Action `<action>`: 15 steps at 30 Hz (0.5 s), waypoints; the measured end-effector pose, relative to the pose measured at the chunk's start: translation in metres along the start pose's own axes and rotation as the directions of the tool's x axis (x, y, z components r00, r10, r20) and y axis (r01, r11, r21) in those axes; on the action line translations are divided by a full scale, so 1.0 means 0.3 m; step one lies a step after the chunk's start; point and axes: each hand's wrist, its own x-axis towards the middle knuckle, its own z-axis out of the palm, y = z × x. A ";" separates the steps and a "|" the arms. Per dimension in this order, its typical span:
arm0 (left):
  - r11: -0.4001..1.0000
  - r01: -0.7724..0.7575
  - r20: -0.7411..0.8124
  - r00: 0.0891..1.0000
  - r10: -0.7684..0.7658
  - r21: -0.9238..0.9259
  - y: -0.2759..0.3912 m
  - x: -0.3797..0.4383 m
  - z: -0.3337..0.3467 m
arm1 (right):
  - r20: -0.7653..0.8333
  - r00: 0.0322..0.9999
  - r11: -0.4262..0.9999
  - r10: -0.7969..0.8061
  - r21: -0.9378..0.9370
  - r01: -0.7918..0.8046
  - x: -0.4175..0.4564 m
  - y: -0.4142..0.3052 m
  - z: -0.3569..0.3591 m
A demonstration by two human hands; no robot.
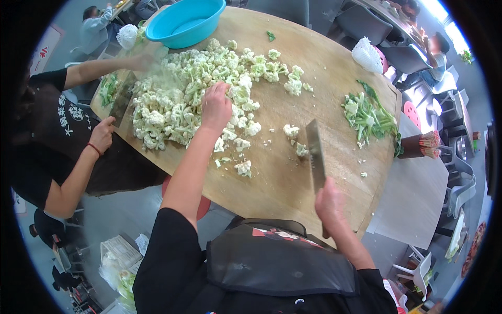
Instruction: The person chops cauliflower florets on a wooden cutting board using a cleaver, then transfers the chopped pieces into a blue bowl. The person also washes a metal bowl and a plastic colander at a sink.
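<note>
My right hand (329, 202) is closed round the handle of a cleaver (317, 151), its blade pointing away from me over the wooden board (282, 184). Just left of the blade lie small cauliflower florets (291, 130). At the right edge of a large heap of cut cauliflower (188, 86), my left hand (216, 106) touches the florets with bent fingers; whether it grips one is hidden. Trimmed cauliflower stalks and green leaves (368, 117) lie in a pile towards the right edge. Crumbs and loose pieces are scattered between the heap and the cleaver.
A turquoise basin (186, 23) stands at the board's far edge. On the left, a co-worker's hand (102, 135) holds another cleaver (122, 96); their other hand (143, 62) reaches to the heap, blurred. A chopstick holder (411, 146) stands at the right edge. Chairs and people are beyond.
</note>
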 end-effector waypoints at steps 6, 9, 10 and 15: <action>0.932 0.174 0.318 0.907 -0.278 0.317 0.041 0.109 0.075 | 0.079 0.968 0.955 -0.236 0.201 0.217 0.086 -0.134 0.044; 0.963 0.203 0.279 0.928 -0.247 0.177 -0.092 0.111 0.112 | -0.047 0.982 0.921 -0.183 0.342 0.188 0.088 -0.083 0.063; 0.976 0.188 0.271 0.939 -0.212 0.114 -0.101 0.103 0.098 | -0.051 0.987 0.925 -0.154 0.345 0.162 0.092 -0.047 0.064; 0.644 0.474 0.331 0.881 -0.339 -0.601 -0.024 0.060 0.038 | 0.161 0.986 0.778 0.053 0.612 -0.142 0.099 0.070 0.029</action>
